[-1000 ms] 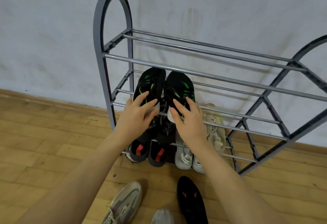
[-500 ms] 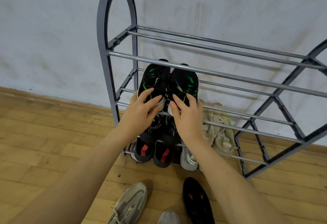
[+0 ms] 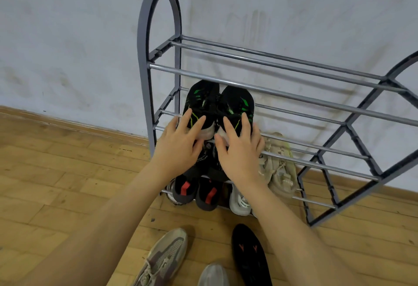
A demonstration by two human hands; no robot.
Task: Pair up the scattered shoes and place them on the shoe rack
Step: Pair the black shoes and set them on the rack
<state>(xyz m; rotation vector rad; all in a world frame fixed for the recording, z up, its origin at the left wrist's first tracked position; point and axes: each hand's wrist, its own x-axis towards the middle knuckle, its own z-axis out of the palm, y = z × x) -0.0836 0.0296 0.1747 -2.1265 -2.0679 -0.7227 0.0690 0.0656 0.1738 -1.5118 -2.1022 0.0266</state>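
Observation:
A pair of black shoes with green marks (image 3: 219, 102) lies side by side on the middle tier of the grey shoe rack (image 3: 282, 92), toes toward the wall. My left hand (image 3: 181, 147) rests with straight fingers on the heel of the left shoe. My right hand (image 3: 239, 150) rests the same way on the right shoe's heel. On the floor near me lie a grey-beige sneaker (image 3: 162, 258), a black shoe with orange marks (image 3: 248, 256) and the tip of another grey shoe (image 3: 212, 274).
The bottom tier holds dark shoes with red heel tabs (image 3: 196, 193), a white sneaker (image 3: 239, 202) and a beige sneaker (image 3: 280, 168). The rack stands against a white wall (image 3: 67, 37) on a wooden floor (image 3: 56, 184). Its top tier and right side hold no shoes.
Both hands have pushed the black-and-green pair a little deeper onto the middle tier. The camera has shifted slightly.

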